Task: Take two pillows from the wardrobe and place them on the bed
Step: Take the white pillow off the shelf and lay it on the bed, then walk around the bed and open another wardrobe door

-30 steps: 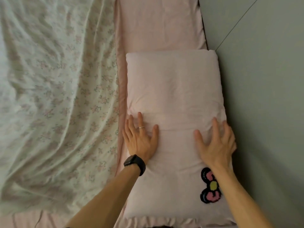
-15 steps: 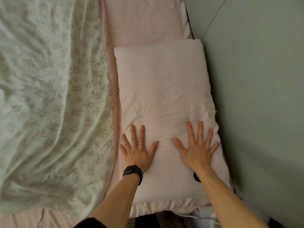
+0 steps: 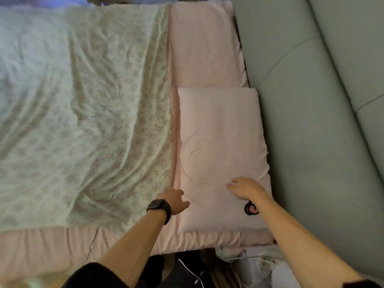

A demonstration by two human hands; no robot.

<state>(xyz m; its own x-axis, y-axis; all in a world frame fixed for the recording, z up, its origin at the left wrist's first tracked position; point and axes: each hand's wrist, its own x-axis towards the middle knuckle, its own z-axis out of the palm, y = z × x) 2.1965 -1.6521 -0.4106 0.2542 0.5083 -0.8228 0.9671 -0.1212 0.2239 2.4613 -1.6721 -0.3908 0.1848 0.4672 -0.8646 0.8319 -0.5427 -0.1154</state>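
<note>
One pale pink pillow [image 3: 220, 142] lies flat on the bed [image 3: 199, 48], up against the grey-green headboard on the right. A black-and-pink embroidered motif [image 3: 251, 208] shows near its front corner, partly behind my right forearm. My right hand [image 3: 244, 188] rests on the pillow's near end, fingers loosely curled, gripping nothing. My left hand [image 3: 173, 201], with a black watch on the wrist, hovers at the pillow's left edge, fingers partly bent and empty. No second pillow is in view.
A floral quilt [image 3: 83, 111] covers the left part of the bed. The padded headboard [image 3: 311, 121] runs along the right. White fabric and a cable [image 3: 255, 265] lie on the floor by the bed's front corner.
Both hands have drawn back from flat on the pillow toward its near end. The view has pulled away, showing more of the bed and the floor.
</note>
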